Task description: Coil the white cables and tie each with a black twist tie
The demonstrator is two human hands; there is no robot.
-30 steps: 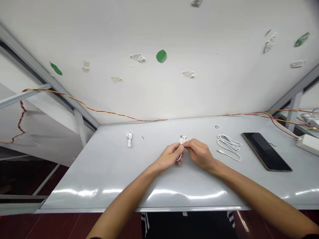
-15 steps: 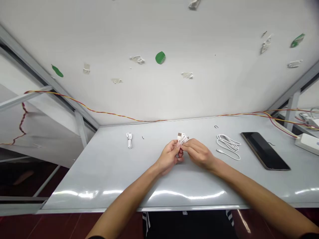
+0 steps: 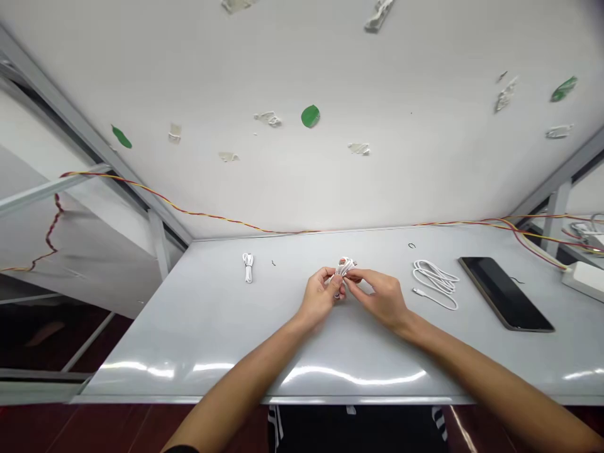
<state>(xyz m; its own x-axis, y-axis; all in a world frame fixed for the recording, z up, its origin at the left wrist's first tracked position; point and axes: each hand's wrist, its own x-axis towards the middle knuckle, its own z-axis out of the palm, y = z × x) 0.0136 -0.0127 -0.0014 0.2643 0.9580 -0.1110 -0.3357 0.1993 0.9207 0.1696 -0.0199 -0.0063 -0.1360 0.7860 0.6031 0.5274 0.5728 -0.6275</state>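
Over the middle of the table, my left hand (image 3: 321,296) is closed round a folded white USB cable (image 3: 346,265). The loops and the plug ends stick up above its thumb and fingers. The fingertips of my right hand (image 3: 377,294) pinch the bundle from the right side, and the part between them is mostly hidden. To the left lies another white cable (image 3: 248,269), bundled with a dark tie round its middle. A loosely coiled white cable (image 3: 435,279) lies to the right of my hands.
A black smartphone (image 3: 506,292) lies right of the loose cable. Thin dark ties (image 3: 412,245) are scattered on the grey table (image 3: 189,327). A white power strip (image 3: 585,280) sits at the right edge. Red and yellow wires (image 3: 207,214) run along the back wall.
My right hand's fingers have shifted on the bundle and the plug ends have turned. The whole view has moved slightly; the things on the table have stayed put.
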